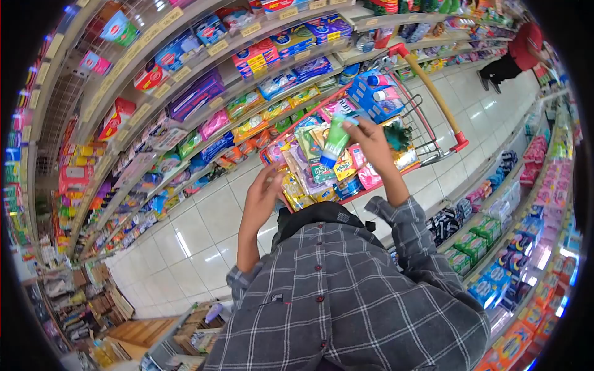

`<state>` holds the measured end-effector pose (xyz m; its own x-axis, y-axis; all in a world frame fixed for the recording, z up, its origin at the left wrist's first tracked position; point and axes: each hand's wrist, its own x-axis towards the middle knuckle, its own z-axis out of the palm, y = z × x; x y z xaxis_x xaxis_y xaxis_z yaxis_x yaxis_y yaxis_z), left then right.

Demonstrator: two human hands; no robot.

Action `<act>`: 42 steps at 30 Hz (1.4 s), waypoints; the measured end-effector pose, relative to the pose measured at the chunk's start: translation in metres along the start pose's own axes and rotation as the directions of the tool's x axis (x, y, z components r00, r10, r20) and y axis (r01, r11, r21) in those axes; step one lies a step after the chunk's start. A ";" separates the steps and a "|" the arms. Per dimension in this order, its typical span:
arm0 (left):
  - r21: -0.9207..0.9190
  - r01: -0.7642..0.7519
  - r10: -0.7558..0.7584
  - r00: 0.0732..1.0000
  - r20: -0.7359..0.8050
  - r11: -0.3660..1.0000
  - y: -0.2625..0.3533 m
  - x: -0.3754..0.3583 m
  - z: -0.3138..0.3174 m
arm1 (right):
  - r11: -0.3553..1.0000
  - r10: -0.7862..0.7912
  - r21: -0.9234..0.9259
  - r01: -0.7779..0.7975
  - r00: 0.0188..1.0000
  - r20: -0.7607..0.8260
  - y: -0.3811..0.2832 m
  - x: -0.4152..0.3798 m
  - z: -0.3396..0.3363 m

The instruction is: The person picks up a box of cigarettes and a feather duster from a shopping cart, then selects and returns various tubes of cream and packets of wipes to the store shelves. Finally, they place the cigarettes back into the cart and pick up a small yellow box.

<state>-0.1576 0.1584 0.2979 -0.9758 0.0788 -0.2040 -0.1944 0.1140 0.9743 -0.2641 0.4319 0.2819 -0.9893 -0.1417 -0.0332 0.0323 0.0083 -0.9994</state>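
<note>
My right hand point(372, 141) grips a green tube point(337, 139) with a blue cap pointing down, held over the loaded shopping cart point(354, 199). My left hand point(266, 190) is open at the cart's near left side, its fingers apart and nothing in them. Below the tube, the cart holds several coloured packets, among them a yellow pack point(297, 190) and a pink pack point(370, 177). A blue carton point(374, 105) with bottles in it stands at the cart's handle end.
Packed shelves point(213, 46) run along the left and far side, close to the cart. More stocked shelves point(495, 247) line the right. A person in a red top point(526, 46) stands in the tiled aisle at upper right. The cart's yellow handle point(433, 93) points right.
</note>
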 end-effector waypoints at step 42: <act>-0.370 -0.062 0.066 0.998 -0.002 0.927 0.012 0.000 -0.011 | 0.996 -0.036 0.094 0.005 0.942 0.333 -0.092 0.023 0.118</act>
<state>-0.1606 0.1489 0.3109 -0.9866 0.0845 -0.1392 -0.1570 -0.2652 0.9513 -0.2729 0.3109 0.3726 -0.8861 -0.4634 0.0039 0.0401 -0.0851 -0.9956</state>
